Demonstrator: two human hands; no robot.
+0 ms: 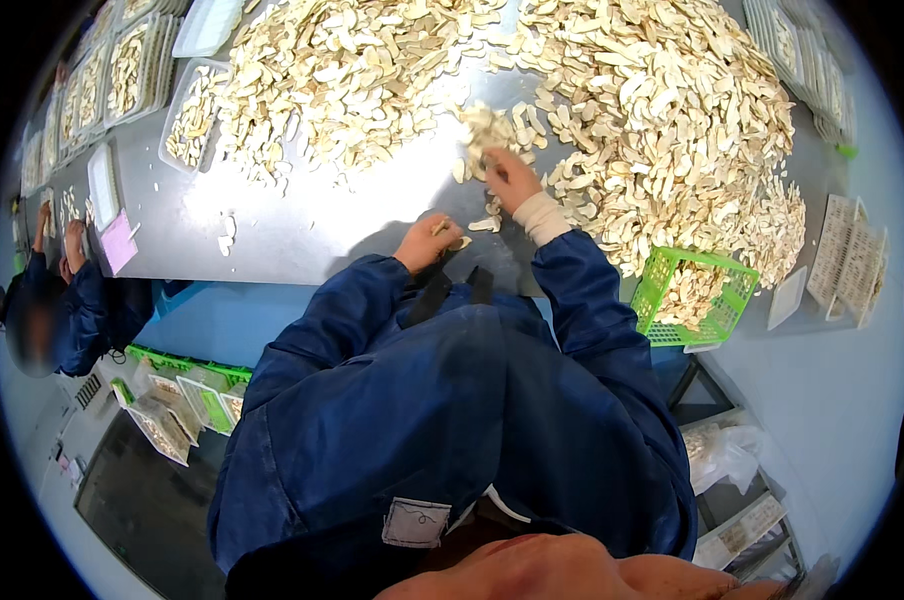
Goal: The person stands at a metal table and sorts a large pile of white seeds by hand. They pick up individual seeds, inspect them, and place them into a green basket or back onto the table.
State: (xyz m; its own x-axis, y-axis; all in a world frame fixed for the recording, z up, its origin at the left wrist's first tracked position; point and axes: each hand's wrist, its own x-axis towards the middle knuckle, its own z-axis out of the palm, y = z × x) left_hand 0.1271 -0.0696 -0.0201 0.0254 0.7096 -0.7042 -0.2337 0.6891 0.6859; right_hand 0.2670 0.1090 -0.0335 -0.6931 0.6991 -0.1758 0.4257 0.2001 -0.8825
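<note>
Heaps of pale, dried-looking slices [662, 110] cover the back and right of the steel table [187, 255]. My left hand [422, 240], low near the table's front edge, is closed around a small pale slice. A little higher and to the right, my right hand [507, 180], with a pale band at the wrist, has its fingers pinched on some slices at a small loose group, blurred at the fingertips. A few single slices lie between and around my hands.
A green basket [652, 300] of slices sits at the front-right corner. A clear tub [177, 130] of slices, stacked trays [122, 75] and a pink card [120, 240] are leftward. A co-worker [87, 310] works at far left. White racks [842, 260] stand at right.
</note>
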